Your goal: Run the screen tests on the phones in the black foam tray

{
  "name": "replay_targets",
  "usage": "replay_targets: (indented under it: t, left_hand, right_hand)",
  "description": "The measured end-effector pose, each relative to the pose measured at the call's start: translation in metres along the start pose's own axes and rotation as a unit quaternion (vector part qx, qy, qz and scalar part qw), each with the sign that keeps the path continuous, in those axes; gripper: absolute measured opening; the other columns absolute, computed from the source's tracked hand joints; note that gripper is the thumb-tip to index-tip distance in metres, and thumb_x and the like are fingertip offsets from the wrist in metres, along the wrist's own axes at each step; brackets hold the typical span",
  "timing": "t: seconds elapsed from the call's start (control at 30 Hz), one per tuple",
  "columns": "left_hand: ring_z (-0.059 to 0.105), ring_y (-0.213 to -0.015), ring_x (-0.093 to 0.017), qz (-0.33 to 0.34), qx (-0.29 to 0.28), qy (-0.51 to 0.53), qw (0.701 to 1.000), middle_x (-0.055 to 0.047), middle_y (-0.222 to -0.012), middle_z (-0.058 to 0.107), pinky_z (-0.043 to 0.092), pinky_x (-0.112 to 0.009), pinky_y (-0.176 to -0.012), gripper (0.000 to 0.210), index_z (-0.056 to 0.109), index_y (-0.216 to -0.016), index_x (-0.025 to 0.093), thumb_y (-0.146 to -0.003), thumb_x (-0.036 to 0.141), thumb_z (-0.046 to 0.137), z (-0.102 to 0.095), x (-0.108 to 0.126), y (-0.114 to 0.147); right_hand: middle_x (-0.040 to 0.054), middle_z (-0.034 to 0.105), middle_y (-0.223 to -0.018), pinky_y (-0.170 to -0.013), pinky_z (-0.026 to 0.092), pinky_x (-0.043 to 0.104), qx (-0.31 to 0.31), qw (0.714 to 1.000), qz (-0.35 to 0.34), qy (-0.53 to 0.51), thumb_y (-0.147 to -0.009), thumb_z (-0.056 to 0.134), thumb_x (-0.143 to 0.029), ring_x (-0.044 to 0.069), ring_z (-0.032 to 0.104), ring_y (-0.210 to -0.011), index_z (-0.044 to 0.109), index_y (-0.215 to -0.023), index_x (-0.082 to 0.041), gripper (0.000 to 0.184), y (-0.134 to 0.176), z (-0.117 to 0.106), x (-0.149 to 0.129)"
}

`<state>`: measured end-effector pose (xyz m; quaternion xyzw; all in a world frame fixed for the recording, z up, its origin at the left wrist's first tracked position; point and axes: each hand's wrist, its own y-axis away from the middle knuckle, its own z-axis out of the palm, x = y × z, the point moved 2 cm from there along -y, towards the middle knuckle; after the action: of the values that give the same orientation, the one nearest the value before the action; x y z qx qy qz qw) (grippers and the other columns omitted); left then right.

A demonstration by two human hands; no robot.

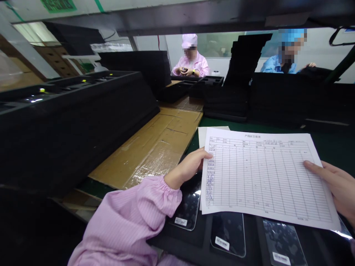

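Note:
A white printed form (pixel 260 177) with a ruled table and handwriting down its left column is held up between both hands. My left hand (pixel 191 164) pinches its left edge, thumb on the front and fingers behind. At the right edge, my right hand (pixel 334 181) grips it the same way. Behind its upper left corner shows another sheet of paper (pixel 202 135). Below the form lie several dark glass phone-like panels with white barcode labels, among them a left panel (pixel 185 210), a middle panel (pixel 230 236) and a right panel (pixel 284 240), set in a black foam tray (pixel 201 231).
Long stacks of black foam trays (pixel 91 122) stand on the left. A taped cardboard sheet (pixel 149 147) covers part of the green bench. More black trays (pixel 226 99) rise behind the form. Beyond are a person in pink (pixel 201 62) and a person in blue (pixel 273 62). A shelf (pixel 166 18) crosses overhead.

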<state>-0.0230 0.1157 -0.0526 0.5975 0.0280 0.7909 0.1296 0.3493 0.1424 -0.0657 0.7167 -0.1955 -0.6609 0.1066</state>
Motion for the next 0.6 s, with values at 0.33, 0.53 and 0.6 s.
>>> replay_targets:
  t: [0.33, 0.53, 0.6]
  left_hand:
    - [0.065, -0.081, -0.020, -0.002, -0.003, 0.015, 1.000, -0.010, -0.096, 0.073, 0.045, -0.031, -0.071, 0.032, 0.069, -0.101, 0.011, -0.072, 0.021, 0.059, -0.0002, -0.0020, -0.0012]
    - [0.062, -0.072, -0.017, -0.010, 0.008, 0.006, 1.000, -0.009, -0.092, 0.073, 0.042, -0.028, -0.063, 0.032, 0.069, -0.102, 0.011, -0.075, 0.023, 0.058, 0.0006, -0.0008, -0.0010]
    - [0.060, -0.068, -0.016, -0.012, 0.010, 0.002, 1.000, -0.009, -0.090, 0.072, 0.040, -0.027, -0.060, 0.031, 0.069, -0.101, 0.011, -0.075, 0.023, 0.058, 0.0004, -0.0010, -0.0015]
  right_hand:
    - [0.0065, 0.066, -0.126, -0.075, 0.065, 0.047, 0.001, 1.000, 0.011, -0.004, -0.061, 0.090, -0.047, 0.042, 0.065, -0.105, 0.072, -0.115, -0.034, 0.058, 0.0005, 0.0008, 0.0020]
    - [0.0054, 0.065, -0.127, -0.077, 0.065, 0.046, -0.002, 1.000, 0.005, -0.004, -0.068, 0.086, -0.042, 0.040, 0.066, -0.105, 0.072, -0.115, -0.034, 0.050, -0.0002, 0.0014, 0.0005]
    - [0.0060, 0.066, -0.126, -0.077, 0.065, 0.045, 0.003, 1.000, 0.006, -0.003, -0.068, 0.086, -0.042, 0.040, 0.066, -0.105, 0.072, -0.114, -0.033, 0.049, 0.0003, 0.0024, -0.0012]
